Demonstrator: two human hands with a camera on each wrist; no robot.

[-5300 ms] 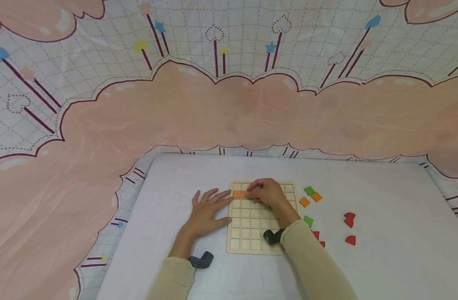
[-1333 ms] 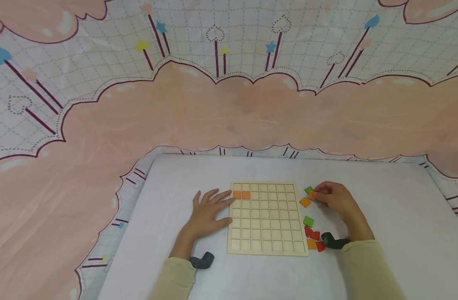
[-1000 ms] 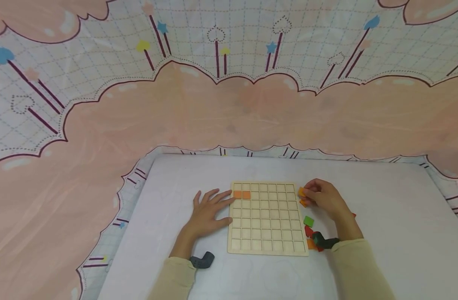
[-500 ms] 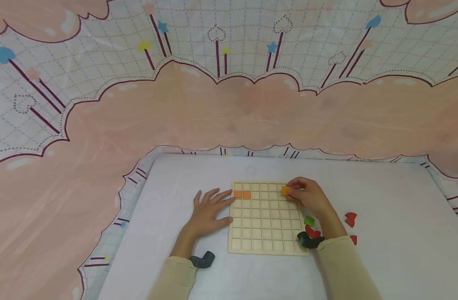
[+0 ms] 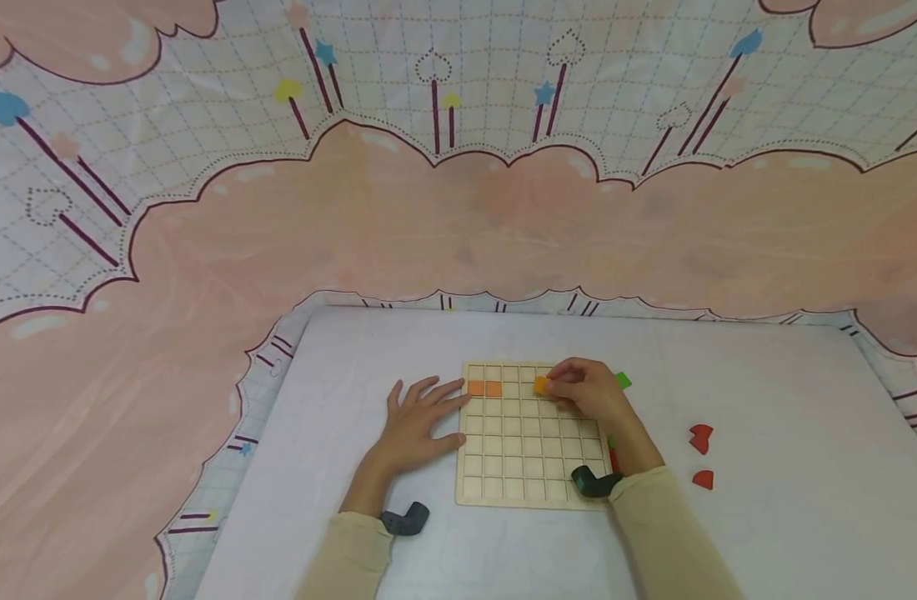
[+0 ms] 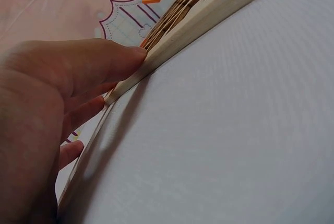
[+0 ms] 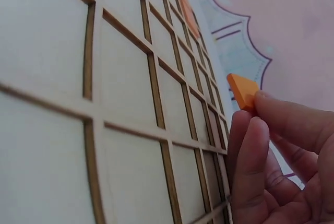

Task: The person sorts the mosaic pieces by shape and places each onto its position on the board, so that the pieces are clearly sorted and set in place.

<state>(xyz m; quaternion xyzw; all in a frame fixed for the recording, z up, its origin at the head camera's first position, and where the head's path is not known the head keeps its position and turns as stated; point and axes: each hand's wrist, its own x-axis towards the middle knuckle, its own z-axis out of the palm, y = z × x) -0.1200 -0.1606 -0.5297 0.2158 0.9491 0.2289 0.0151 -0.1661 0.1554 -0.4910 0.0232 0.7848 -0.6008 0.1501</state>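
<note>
A wooden grid board (image 5: 529,467) lies on the white table, with two orange square tiles (image 5: 484,388) set in its second row at the left. My right hand (image 5: 586,393) pinches a third orange tile (image 5: 540,385) just above the board's upper middle cells; the same tile (image 7: 243,90) shows in the right wrist view over the grid (image 7: 125,104). Flat beside the board lies my left hand (image 5: 417,421), fingertips against its left edge (image 6: 172,46), fingers straight.
A green tile (image 5: 622,381) peeks out right of my right hand. Two red curved pieces (image 5: 700,437) (image 5: 702,479) lie further right on the table (image 5: 766,467). A pink and checked cloth (image 5: 458,208) hangs behind the table's far edge.
My right hand picked an orange tile from the pile right of the board and carried it left over the board's upper rows. The left hand stayed put.
</note>
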